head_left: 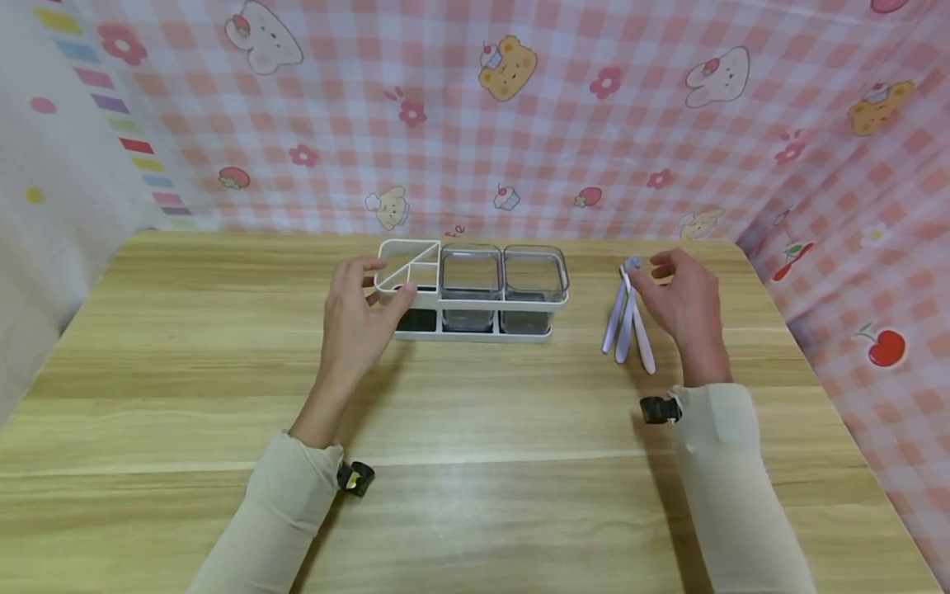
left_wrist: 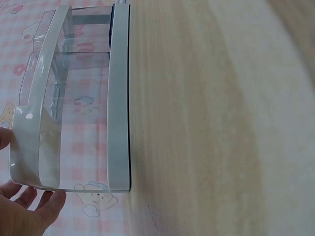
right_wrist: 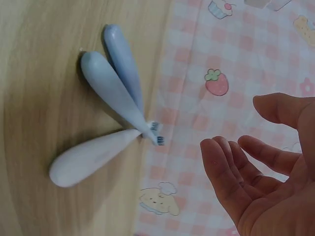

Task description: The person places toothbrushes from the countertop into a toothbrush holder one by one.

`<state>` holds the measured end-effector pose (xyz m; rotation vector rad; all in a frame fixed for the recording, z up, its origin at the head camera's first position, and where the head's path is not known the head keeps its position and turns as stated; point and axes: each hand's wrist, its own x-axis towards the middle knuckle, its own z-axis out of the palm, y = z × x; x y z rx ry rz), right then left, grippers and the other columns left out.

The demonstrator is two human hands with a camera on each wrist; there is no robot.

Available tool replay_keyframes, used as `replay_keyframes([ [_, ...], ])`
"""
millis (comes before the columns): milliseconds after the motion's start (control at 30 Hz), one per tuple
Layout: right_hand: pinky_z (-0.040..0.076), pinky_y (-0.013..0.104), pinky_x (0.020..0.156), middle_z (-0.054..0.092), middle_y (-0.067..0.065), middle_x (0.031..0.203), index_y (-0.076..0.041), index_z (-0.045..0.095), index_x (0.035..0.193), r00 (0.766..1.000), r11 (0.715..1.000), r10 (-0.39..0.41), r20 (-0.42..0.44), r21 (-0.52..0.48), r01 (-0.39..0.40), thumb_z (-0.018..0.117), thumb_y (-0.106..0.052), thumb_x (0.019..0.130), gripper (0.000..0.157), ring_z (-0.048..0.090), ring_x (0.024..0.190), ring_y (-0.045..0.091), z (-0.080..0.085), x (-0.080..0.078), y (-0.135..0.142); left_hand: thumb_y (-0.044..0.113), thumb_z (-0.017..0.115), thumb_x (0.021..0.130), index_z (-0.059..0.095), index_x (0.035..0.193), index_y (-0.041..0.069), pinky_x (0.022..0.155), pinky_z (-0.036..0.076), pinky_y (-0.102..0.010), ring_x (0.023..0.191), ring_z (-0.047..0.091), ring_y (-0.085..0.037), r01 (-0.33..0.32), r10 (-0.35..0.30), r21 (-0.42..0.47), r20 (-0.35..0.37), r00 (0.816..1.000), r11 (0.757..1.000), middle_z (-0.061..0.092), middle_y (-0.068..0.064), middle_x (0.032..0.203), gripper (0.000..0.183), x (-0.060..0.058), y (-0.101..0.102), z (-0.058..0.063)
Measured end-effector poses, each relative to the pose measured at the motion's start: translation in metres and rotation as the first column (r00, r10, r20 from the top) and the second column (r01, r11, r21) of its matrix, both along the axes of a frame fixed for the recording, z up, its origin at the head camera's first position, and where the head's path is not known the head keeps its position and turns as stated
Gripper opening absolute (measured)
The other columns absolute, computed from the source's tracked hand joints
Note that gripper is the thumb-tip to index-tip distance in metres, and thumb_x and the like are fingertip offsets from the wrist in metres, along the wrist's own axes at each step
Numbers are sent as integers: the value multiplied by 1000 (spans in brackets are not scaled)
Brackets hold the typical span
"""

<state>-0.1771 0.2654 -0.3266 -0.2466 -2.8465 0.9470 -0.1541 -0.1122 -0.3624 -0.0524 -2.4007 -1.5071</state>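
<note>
A white toothbrush holder (head_left: 482, 337) with two clear cups (head_left: 471, 274) in its right part stands toward the back of the table. My left hand (head_left: 356, 313) grips its left end, thumb at the front rim and fingers round the side; the left wrist view shows the fingertips (left_wrist: 55, 200) against the holder's end. Right of the holder, three toothbrushes (right_wrist: 110, 86) lie fanned out, heads together at the back: two bluish-purple, one whitish. Beside their heads is my right hand (head_left: 686, 301), fingers loosely bent with nothing between them; the right wrist view shows a gap to the brushes.
The wood-grain table (head_left: 475, 495) stretches in front of the holder and toothbrushes. A pink checked cloth (head_left: 445, 148) with cartoon prints hangs along the back edge and down the right side. White cloth (head_left: 67, 165) hangs at the left.
</note>
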Motion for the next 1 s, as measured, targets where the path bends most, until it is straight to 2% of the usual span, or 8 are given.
replay_keyframes([
  [167, 51, 54, 92, 61, 26, 128, 4, 55, 136, 1000, 999, -21, 19, -35, 22, 60, -41, 98, 59, 58, 115, 43, -7, -6, 3, 25, 76, 90, 56, 129, -2, 99, 54, -42, 112, 55, -28, 3, -3, 10, 4, 1000, 1000, 51, -14, 129, 51, 0, -1, -1],
  [267, 53, 46, 87, 62, 25, 126, 4, 56, 135, 999, 998, -37, 26, -46, 38, 62, -39, 98, 58, 59, 111, 41, -12, -11, 5, 25, 76, 90, 56, 129, -2, 100, 54, -42, 112, 55, -28, 4, -4, 16, 5, 1000, 1000, 51, -14, 129, 52, 0, -2, -2],
  [367, 58, 32, 74, 61, 25, 126, 5, 56, 134, 997, 995, -46, 64, -83, 52, 63, -37, 98, 56, 67, 99, 35, -18, -15, 7, 25, 76, 90, 56, 129, -2, 100, 54, -41, 112, 55, -27, 6, -6, 22, 5, 1000, 1000, 51, -13, 128, 51, 0, -2, -3],
  [500, 55, 18, 57, 59, 25, 127, 5, 54, 136, 988, 989, -52, 143, -133, 71, 63, -36, 99, 57, 71, 76, 22, -23, -19, 10, 25, 76, 91, 57, 128, -2, 100, 54, -41, 112, 55, -27, 13, -13, 25, -3, 1000, 1000, 51, -13, 128, 50, 0, -2, -3],
  [567, 55, 18, 58, 59, 25, 129, 4, 53, 137, 984, 987, -53, 169, -140, 77, 63, -37, 99, 57, 71, 76, 21, -26, -21, 10, 25, 76, 91, 57, 128, -2, 100, 54, -41, 112, 55, -28, 17, -16, 25, -7, 1000, 1000, 51, -14, 128, 50, 0, -2, -3],
  [700, 58, 21, 64, 61, 25, 128, 6, 54, 135, 977, 986, -49, 208, -148, 81, 64, -35, 98, 56, 72, 87, 29, -33, -22, 12, 25, 77, 90, 57, 128, -2, 100, 54, -42, 112, 55, -28, 21, -20, 26, -8, 1000, 999, 52, -13, 128, 50, 1, -2, -3],
  [867, 57, 21, 65, 64, 24, 124, 7, 58, 131, 975, 989, -58, 217, -119, 85, 66, -30, 96, 51, 74, 83, 26, -40, -24, 13, 25, 76, 90, 57, 128, -2, 100, 54, -41, 113, 55, -28, 25, -25, 28, -5, 1000, 999, 52, -14, 129, 51, 0, -1, -3],
  [1000, 57, 21, 63, 66, 23, 117, 6, 60, 128, 973, 989, -62, 221, -118, 90, 68, -24, 95, 45, 72, 86, 28, -44, -27, 12, 24, 77, 90, 57, 129, -2, 100, 54, -39, 113, 55, -28, 18, -18, 29, -2, 1000, 999, 52, -13, 129, 50, 1, -1, -2],
])
